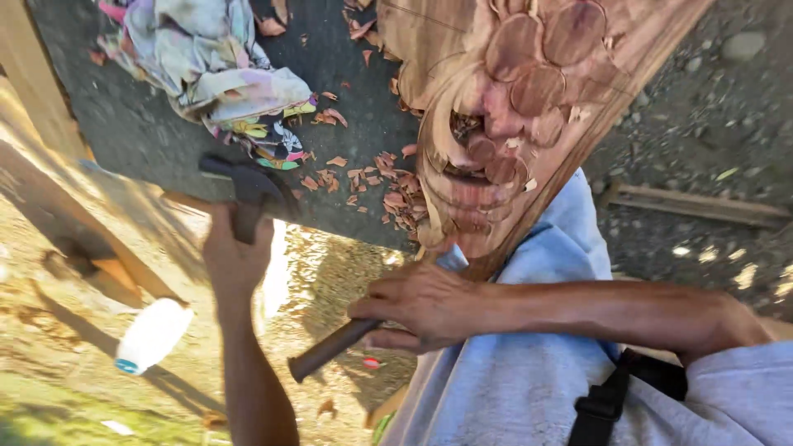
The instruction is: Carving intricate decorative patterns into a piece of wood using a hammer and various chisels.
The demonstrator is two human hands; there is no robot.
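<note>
My left hand (235, 260) reaches up from the bottom left and grips the handle of a dark-headed hammer (248, 188), which is blurred and raised beside the dark table's edge. My right hand (425, 306) comes in from the right across my light blue shirt and is closed around a chisel (330, 348). Its dark round handle sticks out down and to the left, while the blade end is hidden by my fingers. Just above this hand is the lower edge of a reddish carved wood panel (504, 107) with round and curled relief shapes.
The panel lies on a dark table top (165, 140) strewn with several red wood chips (388, 186). A crumpled multicoloured cloth (219, 74) sits at the top left. Below are sunlit ground, a white plastic bottle (153, 334) and wooden beams; gravel lies on the right.
</note>
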